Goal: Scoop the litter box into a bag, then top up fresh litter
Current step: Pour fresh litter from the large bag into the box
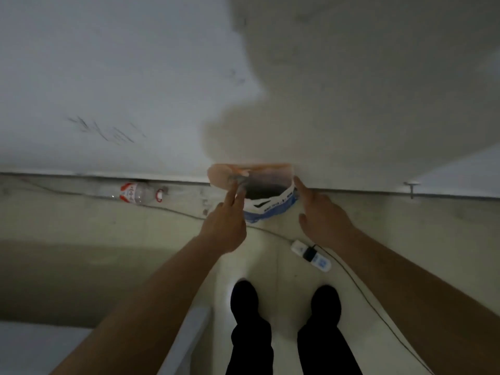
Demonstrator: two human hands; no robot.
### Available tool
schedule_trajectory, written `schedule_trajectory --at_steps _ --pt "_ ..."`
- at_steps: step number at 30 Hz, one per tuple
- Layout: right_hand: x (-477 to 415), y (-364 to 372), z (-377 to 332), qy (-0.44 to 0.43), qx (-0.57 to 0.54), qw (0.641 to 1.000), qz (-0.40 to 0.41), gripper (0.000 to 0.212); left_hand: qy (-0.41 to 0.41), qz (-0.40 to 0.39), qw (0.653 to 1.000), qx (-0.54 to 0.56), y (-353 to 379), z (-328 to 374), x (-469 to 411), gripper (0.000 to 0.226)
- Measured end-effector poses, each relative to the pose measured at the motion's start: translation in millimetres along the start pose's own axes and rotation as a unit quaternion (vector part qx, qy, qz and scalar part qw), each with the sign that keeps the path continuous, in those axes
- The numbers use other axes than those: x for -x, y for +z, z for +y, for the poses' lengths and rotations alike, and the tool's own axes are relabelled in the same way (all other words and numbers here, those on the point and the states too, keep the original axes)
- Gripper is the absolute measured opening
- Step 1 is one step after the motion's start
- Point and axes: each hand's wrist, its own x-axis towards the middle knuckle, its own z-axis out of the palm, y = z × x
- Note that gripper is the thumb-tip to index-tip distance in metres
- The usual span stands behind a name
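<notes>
Between left hand (224, 228) and right hand (324, 220), down on the floor (81, 220) by the wall (135, 77): open bag (270, 211). Reaching with straight fingers to either side of its rim, gripping nothing yet. Probably spreading the mouth for scooping; next calls for pinching both edges properly.

Upper limbs: both my forearms (162, 288) are bare as far as the frame edge. My left hand (224, 226) and right hand (324, 220) are likewise bare. Lower body: I wear long, plain black trousers (251, 345) that reach down onto black shoes (244, 297) with rounded toes. Dim light and blur hide seams, laces and markings.
</notes>
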Motion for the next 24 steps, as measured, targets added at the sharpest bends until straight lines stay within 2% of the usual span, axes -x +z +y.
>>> schedule_trajectory --at_steps 2,5,8,10,12,15,18,21,24 --pt "-24 28 1 -0.039 0.057 0.998 0.012 0.093 0.026 -0.014 0.999 -0.011 27 -14 -23 0.087" --pt "-45 57 5 -0.038 0.096 0.995 -0.001 0.085 0.01 -0.034 0.999 -0.026 61 -30 -40 0.082" --pt "-35 80 12 -0.018 0.136 0.99 -0.043 0.059 -0.015 -0.066 0.995 -0.079 91 -38 -26 0.055" --pt "-19 94 17 -0.034 0.168 0.983 -0.062 0.054 -0.007 -0.056 0.994 -0.098 108 -38 -9 0.031" --pt "-8 98 19 -0.036 0.163 0.984 -0.067 0.052 0.01 -0.012 0.997 -0.077 115 -35 2 0.022" --pt "-9 87 18 -0.034 0.136 0.99 -0.025 0.039 0.052 0.055 0.997 -0.026 101 -26 5 0.024" --pt "-13 63 21 -0.042 0.113 0.99 0.077 0.02 0.083 0.114 0.99 -0.007 72 -15 6 0.015" --pt "-2 35 27 -0.065 0.072 0.986 0.137 0.026 0.099 0.136 0.986 -0.008 42 -2 19 0.01" --pt "43 3 22 -0.08 0.071 0.985 0.136 0.025 0.105 0.114 0.988 -0.024 11 21 52 0.014"
